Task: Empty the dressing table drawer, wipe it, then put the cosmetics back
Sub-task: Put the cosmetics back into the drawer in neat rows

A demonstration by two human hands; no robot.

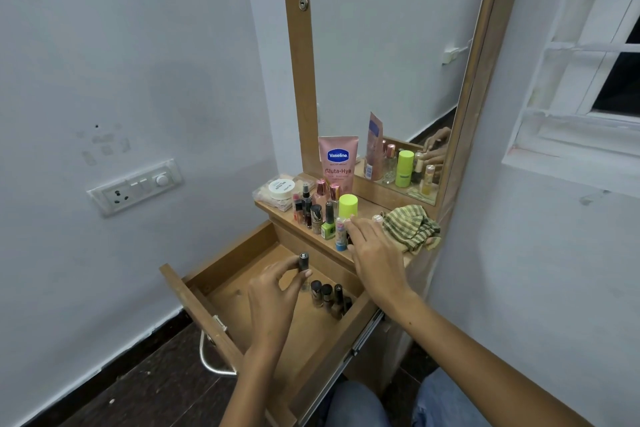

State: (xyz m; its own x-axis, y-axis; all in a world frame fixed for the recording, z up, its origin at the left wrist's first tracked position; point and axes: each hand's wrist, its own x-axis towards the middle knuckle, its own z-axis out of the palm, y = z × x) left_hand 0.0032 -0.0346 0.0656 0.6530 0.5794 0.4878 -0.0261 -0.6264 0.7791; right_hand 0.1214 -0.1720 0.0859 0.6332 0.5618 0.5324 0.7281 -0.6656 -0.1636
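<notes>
Head view: the drawer [221,308] is pulled fully out below the tabletop [370,210], and most of its wooden floor lies bare. A short row of dark nail polish bottles [329,298] stands upright by its right wall, so the putting-back stage appears to be under way.

The left hand [273,291] is held over the drawer with a black-capped bottle [303,262] pinched between thumb and fingertips. Its long axis is kept near vertical, cap up, just beside the row; it is judged that it is held this way so that it can be set down standing next to the others.

The right hand [375,253] is stretched onto the tabletop edge, where its fingers are closed around a small blue-based tube [341,234], which stands upright with its base toward the drawer side. This is probably the next item to go in.

The other cosmetics are grouped upright on the tabletop: a green nail polish bottle [327,227], a lime-capped container [348,206], a pink Vaseline tube [338,163] standing on its cap against the mirror [398,45], and a white jar [281,188].

A striped cloth [410,227] lies crumpled to the right, apparently set aside.
</notes>
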